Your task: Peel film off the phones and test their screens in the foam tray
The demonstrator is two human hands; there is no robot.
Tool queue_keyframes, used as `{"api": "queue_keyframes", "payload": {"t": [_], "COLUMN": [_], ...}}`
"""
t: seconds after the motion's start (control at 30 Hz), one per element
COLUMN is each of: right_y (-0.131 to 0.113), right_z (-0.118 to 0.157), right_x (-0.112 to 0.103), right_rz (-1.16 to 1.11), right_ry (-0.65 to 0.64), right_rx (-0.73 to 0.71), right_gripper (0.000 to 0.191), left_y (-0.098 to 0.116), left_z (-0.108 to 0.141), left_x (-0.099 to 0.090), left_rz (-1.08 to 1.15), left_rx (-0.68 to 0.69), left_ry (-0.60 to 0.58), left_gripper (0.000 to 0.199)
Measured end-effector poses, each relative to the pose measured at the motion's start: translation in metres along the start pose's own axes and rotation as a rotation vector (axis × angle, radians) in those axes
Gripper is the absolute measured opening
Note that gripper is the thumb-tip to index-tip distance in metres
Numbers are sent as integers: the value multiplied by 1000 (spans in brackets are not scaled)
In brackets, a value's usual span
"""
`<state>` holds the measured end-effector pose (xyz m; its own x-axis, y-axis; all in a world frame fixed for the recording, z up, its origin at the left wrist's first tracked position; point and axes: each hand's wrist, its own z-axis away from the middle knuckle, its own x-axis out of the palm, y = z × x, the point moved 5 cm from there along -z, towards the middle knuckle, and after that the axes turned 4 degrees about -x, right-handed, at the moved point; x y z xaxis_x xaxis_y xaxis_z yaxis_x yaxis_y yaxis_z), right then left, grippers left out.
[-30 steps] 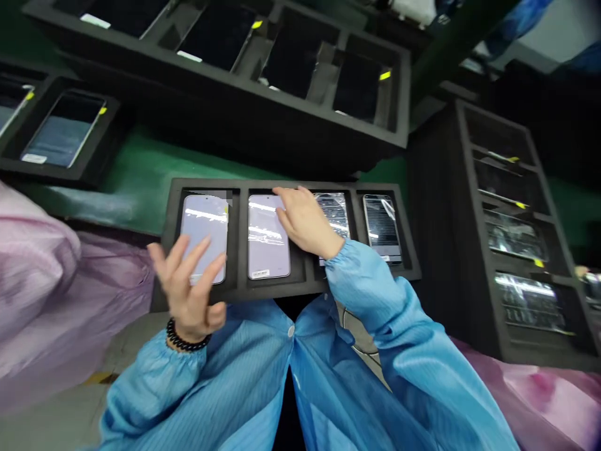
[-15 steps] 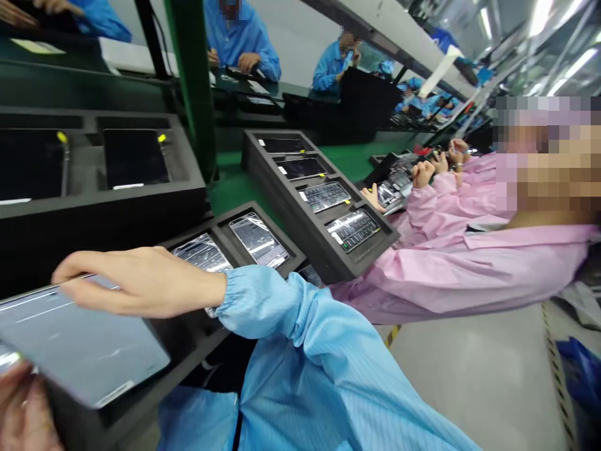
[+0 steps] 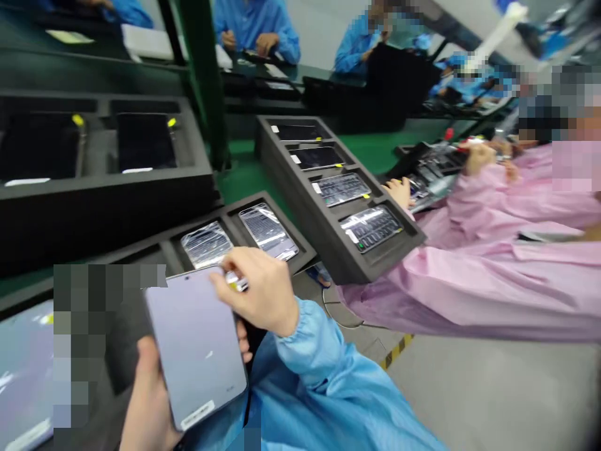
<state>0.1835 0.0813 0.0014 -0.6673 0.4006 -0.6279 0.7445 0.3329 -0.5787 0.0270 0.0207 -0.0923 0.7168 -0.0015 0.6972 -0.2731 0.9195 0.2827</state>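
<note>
A phone screen [image 3: 200, 344] with a plain grey-lilac face lies tilted in front of me, with a small dark dot near its top edge and a white label at the bottom. My left hand [image 3: 153, 394] grips it from below, thumb on the left edge and fingertips showing past the right edge. At its top right corner, my right hand [image 3: 263, 291] is closed with thumb and finger on the corner. A small white and yellow piece shows by those fingers, too blurred to name. Under and behind is a dark foam tray [image 3: 230, 216] holding two wrapped screens.
Another foam tray [image 3: 300, 216] with several screens stands to the right. A raised tray [image 3: 154, 178] at left holds dark screens with yellow tabs. At the left edge lies another pale screen [image 3: 23, 376]. Co-workers in pink sleeves [image 3: 446, 294] sit close on the right; others in blue work opposite.
The phone screen has moved right and turned more upright, toward my body. My left hand now wraps around it, and my right hand has shifted right to its top corner.
</note>
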Motion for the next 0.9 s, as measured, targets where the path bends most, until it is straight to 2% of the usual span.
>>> {"api": "queue_keyframes", "payload": {"t": [0.07, 0.13, 0.23, 0.33, 0.47, 0.63, 0.77, 0.9], "right_y": [0, -6, -23, -36, -40, -41, -43, -44], "right_z": [9, 12, 18, 28, 37, 34, 28, 28], "right_x": [-10, -14, -18, -24, -26, -23, -25, -29], "right_rz": [99, 122, 2, -193, -387, -476, -458, -433], "right_ry": [109, 129, 158, 252, 319, 216, 197, 149], "right_rx": [-35, -182, -481, -618, -610, -621, -602, -587], "right_gripper": [31, 41, 52, 56, 56, 56, 60, 55], "left_y": [0, 0, -4, -10, -8, -7, 1, 5], "left_z": [1, 4, 10, 10, 6, 5, 8, 10], "left_x": [10, 20, 26, 20, 23, 41, 48, 53], "left_rz": [51, 76, 121, 175, 167, 129, 124, 120], "left_rx": [56, 84, 107, 158, 274, 154, 173, 154], "left_ry": [-13, -79, -143, -100, -79, -184, -204, -248], "left_gripper": [75, 74, 68, 61, 67, 74, 79, 78]}}
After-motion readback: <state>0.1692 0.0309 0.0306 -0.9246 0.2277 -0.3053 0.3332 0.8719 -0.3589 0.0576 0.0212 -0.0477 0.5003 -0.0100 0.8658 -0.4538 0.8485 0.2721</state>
